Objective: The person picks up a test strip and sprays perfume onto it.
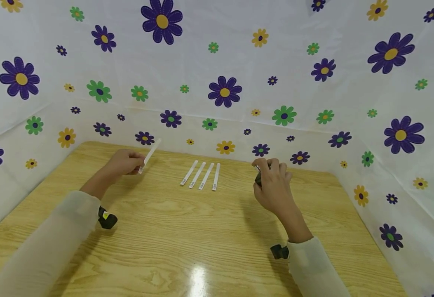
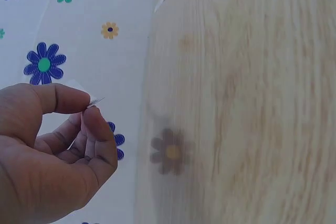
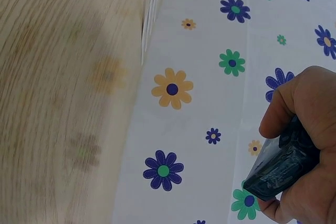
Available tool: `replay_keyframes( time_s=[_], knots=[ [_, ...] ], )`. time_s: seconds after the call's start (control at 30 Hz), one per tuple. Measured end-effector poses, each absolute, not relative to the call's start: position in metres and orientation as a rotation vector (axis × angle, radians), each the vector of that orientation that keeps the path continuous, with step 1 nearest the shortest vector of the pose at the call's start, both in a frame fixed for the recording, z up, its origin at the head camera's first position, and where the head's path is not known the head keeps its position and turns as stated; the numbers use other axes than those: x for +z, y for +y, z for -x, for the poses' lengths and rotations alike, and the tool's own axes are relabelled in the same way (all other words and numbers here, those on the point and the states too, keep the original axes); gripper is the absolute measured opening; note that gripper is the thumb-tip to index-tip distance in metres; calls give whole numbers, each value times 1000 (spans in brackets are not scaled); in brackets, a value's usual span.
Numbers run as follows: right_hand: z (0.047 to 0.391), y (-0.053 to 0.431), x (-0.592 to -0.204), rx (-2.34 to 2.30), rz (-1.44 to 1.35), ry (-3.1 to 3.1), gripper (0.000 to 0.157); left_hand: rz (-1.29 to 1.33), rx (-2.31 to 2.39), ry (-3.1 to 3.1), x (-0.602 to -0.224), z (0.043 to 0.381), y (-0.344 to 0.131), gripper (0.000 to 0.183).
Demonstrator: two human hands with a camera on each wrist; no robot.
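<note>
In the head view my left hand pinches a white paper strip by its lower, printed end; the strip tilts up and to the right above the table. The left wrist view shows the left thumb and forefinger meeting on the strip's end, most of which is hidden there. My right hand grips a small dark bottle with a glossy, see-through edge. Its forefinger reaches over a silvery part at the top. Between the hands, several more white strips lie side by side on the table.
The light wood table ends at the back against a white flowered cloth, which also hangs on both sides. Dark wrist cameras sit below the sleeves.
</note>
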State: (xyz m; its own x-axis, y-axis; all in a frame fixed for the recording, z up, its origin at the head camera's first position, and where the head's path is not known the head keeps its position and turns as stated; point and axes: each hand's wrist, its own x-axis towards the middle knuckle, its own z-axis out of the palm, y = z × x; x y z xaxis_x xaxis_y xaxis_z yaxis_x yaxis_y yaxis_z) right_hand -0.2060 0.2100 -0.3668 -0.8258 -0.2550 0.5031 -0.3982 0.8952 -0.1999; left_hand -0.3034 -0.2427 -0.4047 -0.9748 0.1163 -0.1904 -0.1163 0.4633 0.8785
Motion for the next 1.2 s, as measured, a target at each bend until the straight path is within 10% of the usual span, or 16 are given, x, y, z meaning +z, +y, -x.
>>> replay_keyframes(
  time_s=[1.2],
  knots=[
    [204, 207, -366, 400, -483, -2586, 51, -349, 1500, 2446, -391, 270, -145, 23]
  ],
)
